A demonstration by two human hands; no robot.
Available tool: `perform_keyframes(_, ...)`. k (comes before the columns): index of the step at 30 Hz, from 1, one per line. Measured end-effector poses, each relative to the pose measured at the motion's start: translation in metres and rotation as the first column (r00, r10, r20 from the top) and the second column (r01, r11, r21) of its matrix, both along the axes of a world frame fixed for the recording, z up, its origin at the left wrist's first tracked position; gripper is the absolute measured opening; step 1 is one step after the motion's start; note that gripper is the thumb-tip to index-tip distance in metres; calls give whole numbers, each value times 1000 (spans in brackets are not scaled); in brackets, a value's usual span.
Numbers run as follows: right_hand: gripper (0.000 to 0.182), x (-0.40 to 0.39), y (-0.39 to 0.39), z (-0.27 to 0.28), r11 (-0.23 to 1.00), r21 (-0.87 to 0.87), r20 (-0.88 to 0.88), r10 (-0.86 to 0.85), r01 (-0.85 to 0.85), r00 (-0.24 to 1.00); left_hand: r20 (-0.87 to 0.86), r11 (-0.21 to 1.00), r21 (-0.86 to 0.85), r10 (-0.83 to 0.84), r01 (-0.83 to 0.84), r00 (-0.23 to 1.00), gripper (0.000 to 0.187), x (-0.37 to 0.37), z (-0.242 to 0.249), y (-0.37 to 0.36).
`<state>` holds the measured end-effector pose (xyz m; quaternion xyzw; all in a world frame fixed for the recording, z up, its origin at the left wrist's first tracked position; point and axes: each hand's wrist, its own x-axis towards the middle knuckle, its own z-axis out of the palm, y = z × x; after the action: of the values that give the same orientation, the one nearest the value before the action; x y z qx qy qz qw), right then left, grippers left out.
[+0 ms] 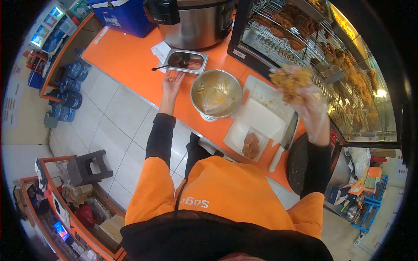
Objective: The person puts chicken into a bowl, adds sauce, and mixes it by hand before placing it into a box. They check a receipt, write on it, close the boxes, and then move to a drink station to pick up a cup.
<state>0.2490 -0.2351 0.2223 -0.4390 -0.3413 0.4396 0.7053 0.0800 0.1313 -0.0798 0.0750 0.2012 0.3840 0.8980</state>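
Observation:
My left hand (173, 83) is bare, palm up with its fingers stretched out at the near edge of a steel pan (201, 65). A black-handled utensil (160, 68) rests across that pan's left rim. In a clear plastic glove, my right hand (308, 102) grips a piece of fried chicken (291, 80), raised in front of the display cabinet. Between my hands stands a steel bowl (197, 102) with yellowish smears and a crumpled plastic glove or bag in it. Nearer me, a white paper box (261, 117) lies unfolded, with a brown piece of food (251, 145) inside.
A knife (283, 148) lies by the box, beside a white cutting board (257, 85). A large steel cooker (196, 26) and a blue cooler (124, 17) stand at the back. The heated display cabinet (244, 54), full of fried chicken, borders the right side. A dark round board (296, 165) sits at front right.

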Motion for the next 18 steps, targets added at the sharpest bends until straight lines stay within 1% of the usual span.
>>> perform_keyframes(1, 49, 3, 14, -8, 999, -32, 12, 26, -25, 1000, 23, 1000, -1, -16, 16, 1000, 50, 4, -5, 5)
perform_keyframes(2, 48, 6, 29, -16, 997, -65, 21, 51, -49, 998, 8, 1000, -10, -17, 17, 1000, 49, 5, 1, 6)
perform_keyframes(4, 41, 4, 66, -31, 952, -307, 63, 35, -14, 997, -25, 999, -26, -20, 19, 999, 47, 2, 11, 6)
perform_keyframes(5, 37, 25, 92, -73, 963, -266, 439, 152, -33, 886, -118, 1000, -2, 13, -13, 993, 44, -2, 11, 6)
perform_keyframes(7, 35, 34, 136, -138, 940, -341, 560, 224, -25, 798, -301, 996, 49, 84, -73, 950, 40, -15, 6, 6)
perform_keyframes(8, 37, 23, 154, -149, 894, -447, 339, 183, -13, 923, -344, 993, 57, 115, -101, 932, 37, -25, 10, 0)
perform_keyframes(10, 34, 8, 167, -129, 804, -593, 541, 368, 33, 757, -433, 985, 70, 173, -158, 885, 34, -52, 28, -22)
perform_keyframes(12, 29, 1, 173, -113, 724, -687, 545, 459, 60, 701, -485, 975, 126, 220, -181, 847, 29, -78, 43, -47)
perform_keyframes(14, 22, -7, 174, -107, 663, -748, 413, 435, 25, 800, -514, 966, 86, 253, -244, 819, 25, -101, 33, -56)
perform_keyframes(17, 19, -15, 162, -118, 867, -498, 553, 308, 11, 774, -575, 950, 37, 274, -310, 771, 24, -121, 29, -71)
perform_keyframes(18, 18, -11, 160, -139, 930, -359, 482, 259, -81, 837, -572, 953, 30, 263, -301, 777, 26, -126, 29, -75)
